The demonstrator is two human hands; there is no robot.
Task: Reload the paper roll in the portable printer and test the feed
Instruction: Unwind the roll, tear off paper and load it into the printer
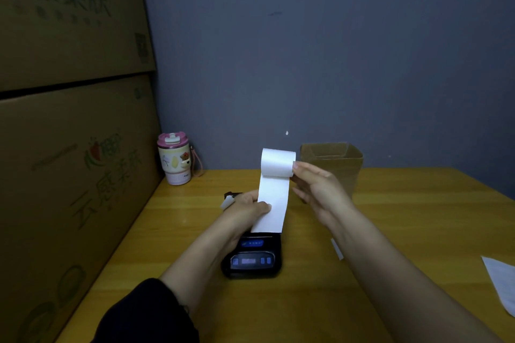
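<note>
paper roll (278, 162) sits up in the air just above the middle of the frame, held over the wooden table (390, 231), with a long white strip (271, 206) unwound and hanging down from it toward the printer. right hand (315, 184) has it by the right end, fingertips pressed against the side of the roll, the other fingers loosely curled below. left hand (248, 207) is pinching the left edge of the hanging strip, thumb on the front of the paper and fingers behind, and there's also a small white scrap (227, 201) sticking out at the far left side of that hand, can't tell what it is exactly.

printer (252, 256) is the little black one lying flat on the table right below the strip, lower centre of the frame, blue-lit buttons and a small display facing up. bottom edge of the strip reaches its top end; can't tell if it's touching or fed in.

further out: open cardboard box (334, 164) behind the right hand against the grey wall, a pink-lidded tumbler (175, 159) with cartoon prints in the corner at left, big stacked cartons (69, 120) filling the left side, a sheet of paper (501, 284) at the right edge, and a small white slip (336, 248) on the table by the right forearm.
</note>
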